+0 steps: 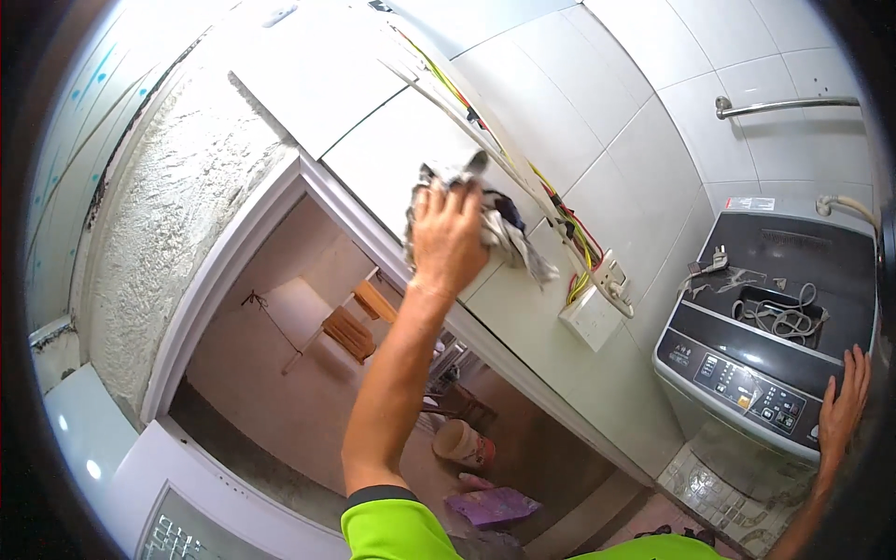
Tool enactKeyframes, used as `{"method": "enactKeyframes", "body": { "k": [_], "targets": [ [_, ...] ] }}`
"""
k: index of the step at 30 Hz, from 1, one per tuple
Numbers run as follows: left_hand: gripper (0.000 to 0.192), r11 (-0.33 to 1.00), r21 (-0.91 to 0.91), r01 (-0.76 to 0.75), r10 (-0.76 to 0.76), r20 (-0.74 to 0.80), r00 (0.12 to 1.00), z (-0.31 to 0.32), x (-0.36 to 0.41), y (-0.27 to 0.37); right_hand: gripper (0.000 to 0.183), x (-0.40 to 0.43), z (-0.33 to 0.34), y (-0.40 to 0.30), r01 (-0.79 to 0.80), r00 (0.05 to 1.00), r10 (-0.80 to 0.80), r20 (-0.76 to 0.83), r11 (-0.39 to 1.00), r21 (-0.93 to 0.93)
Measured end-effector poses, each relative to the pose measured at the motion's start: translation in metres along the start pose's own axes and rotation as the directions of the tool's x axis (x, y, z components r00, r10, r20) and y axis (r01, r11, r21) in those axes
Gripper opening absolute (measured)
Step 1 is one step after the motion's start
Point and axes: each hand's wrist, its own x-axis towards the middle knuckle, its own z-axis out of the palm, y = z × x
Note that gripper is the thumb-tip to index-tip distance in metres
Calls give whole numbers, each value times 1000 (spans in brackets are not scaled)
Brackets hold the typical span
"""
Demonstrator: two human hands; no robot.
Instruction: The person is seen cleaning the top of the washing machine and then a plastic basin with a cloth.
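My left hand [448,238] is pressed up against the white wall tiles [381,157] beside the door frame, gripping a crumpled black-and-white cloth [514,234]. One end of the cloth hangs loose to the right, and part of it is blurred. Down at the right, my right hand [842,406] lies on the front right edge of a top-loading washing machine [752,336], fingers extended and holding nothing. Close to the cloth, bare coloured wires [542,183] and a pale conduit [467,126] run along the wall to a socket [612,276].
A white switch plate [591,322] sits under the socket. On the washer lid lie a power plug [717,259] and a coiled cord [784,315]. A metal towel bar [791,107] juts from the wall. Through the doorway appear a bucket [458,444] and a purple bag [493,505].
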Motion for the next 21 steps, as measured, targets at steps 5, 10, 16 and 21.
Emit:
{"method": "enactKeyframes", "body": {
  "k": [5, 10, 16, 21],
  "targets": [
    [61, 991, -108, -79, 89, 87, 992, 13, -48, 51, 48, 2, 0, -2, -11, 1000, 12, 10, 1000, -19],
    [60, 966, -210, -153, 192, 185, 964, 10, -81, 79, 51, 1, -3, -3, -45, 996, 42, 76, 998, 37],
    [51, 981, -192, -3, 26, 118, 993, -7, -52, 48, 51, -3, 5, 6, -26, 998, 24, 51, 999, 38],
    [65, 968, 31, 249, -247, -68, 967, -20, -22, 1, 48, 4, -9, -4, -21, 998, 20, 59, 999, 28]
  ]
}}
